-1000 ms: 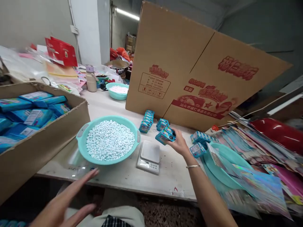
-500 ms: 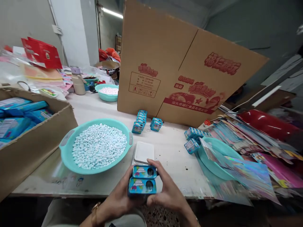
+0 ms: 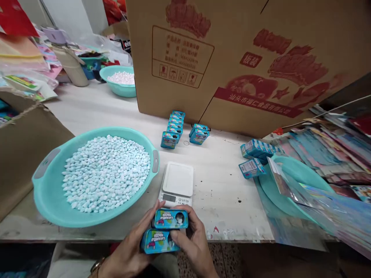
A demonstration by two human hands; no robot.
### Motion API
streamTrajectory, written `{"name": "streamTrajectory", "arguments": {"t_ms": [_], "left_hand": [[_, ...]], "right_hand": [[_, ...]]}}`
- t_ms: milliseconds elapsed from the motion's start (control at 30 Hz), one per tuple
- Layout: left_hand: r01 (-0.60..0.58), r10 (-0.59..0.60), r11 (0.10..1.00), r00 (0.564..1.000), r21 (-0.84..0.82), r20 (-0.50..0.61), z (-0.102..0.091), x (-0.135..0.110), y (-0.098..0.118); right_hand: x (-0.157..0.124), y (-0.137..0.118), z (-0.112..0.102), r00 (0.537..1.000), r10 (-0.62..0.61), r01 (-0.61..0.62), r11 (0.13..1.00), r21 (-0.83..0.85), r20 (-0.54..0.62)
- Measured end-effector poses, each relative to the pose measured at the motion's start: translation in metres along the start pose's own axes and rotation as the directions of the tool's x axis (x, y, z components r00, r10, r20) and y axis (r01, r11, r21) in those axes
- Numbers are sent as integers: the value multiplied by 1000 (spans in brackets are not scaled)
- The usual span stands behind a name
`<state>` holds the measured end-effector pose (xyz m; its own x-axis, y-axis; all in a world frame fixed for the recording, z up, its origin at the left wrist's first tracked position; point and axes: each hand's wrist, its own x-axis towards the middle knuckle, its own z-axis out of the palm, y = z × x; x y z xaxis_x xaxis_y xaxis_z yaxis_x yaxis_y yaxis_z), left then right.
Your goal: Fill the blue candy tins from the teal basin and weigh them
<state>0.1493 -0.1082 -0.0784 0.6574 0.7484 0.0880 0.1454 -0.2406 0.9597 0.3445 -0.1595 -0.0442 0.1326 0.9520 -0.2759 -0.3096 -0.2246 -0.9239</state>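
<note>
Both hands meet at the table's near edge around two small blue candy tins. My left hand [image 3: 127,251] grips the lower tin [image 3: 158,241] from the left. My right hand [image 3: 194,241] wraps the upper tin [image 3: 171,218] from the right, thumb across the lower one. The upper tin sits shifted a little to the right of the lower one. Just beyond them lies a small white digital scale [image 3: 177,181]. Left of the scale stands a teal basin [image 3: 43,193] heaped with pale blue candies [image 3: 104,173].
Two rows of blue tins [image 3: 173,129] stand before a big printed cardboard sheet [image 3: 237,58]. Small blue boxes [image 3: 255,158], a teal basin [image 3: 290,189] and shiny printed sheets [image 3: 327,162] fill the right. A second candy basin [image 3: 118,81] sits far left; an open carton [image 3: 26,143] at left.
My right hand brought two tins from the rows to the near edge, where the left hand joined it. The tins have since slid apart a little, and the camera tilted down and closer.
</note>
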Motion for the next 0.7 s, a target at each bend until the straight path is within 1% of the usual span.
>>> {"name": "streamTrajectory", "arguments": {"t_ms": [67,100,167,233,300,333,367,400,500,600,700], "left_hand": [[21,-21,1000,999,19,-38,-4,-3,-4],[44,-42,999,997,27,-63,-7,-6,-7],[109,-103,993,985,34,-137,-12,-14,-14],[202,-192,979,956,20,-222,-18,-25,-25],[319,-314,947,904,-32,-289,-22,-35,-37],[366,-364,929,881,-55,-302,-25,-39,-43],[396,-395,916,865,-64,-308,-26,-42,-49],[411,-407,910,858,-55,-313,-28,-43,-54],[417,-381,908,868,49,-318,-32,-40,-63],[421,-364,899,872,122,-326,-34,-31,-65],[432,-375,889,878,154,-299,-33,-27,-64]], "right_hand": [[12,-4,-9,998,-62,60,997,-57,-32],[19,-6,-14,992,-105,99,991,-87,-66],[36,-13,-27,966,-215,191,968,-164,-142],[56,-19,-40,931,-317,265,929,-258,-183],[77,-23,-50,902,-385,310,892,-330,-193],[87,-23,-53,894,-404,322,880,-350,-193],[96,-23,-56,890,-414,328,872,-363,-191],[104,-22,-57,890,-417,329,869,-370,-185],[119,-16,-58,907,-390,310,872,-380,-156],[125,-10,-58,925,-358,292,883,-367,-124],[124,-8,-61,931,-351,296,887,-355,-101]]}}
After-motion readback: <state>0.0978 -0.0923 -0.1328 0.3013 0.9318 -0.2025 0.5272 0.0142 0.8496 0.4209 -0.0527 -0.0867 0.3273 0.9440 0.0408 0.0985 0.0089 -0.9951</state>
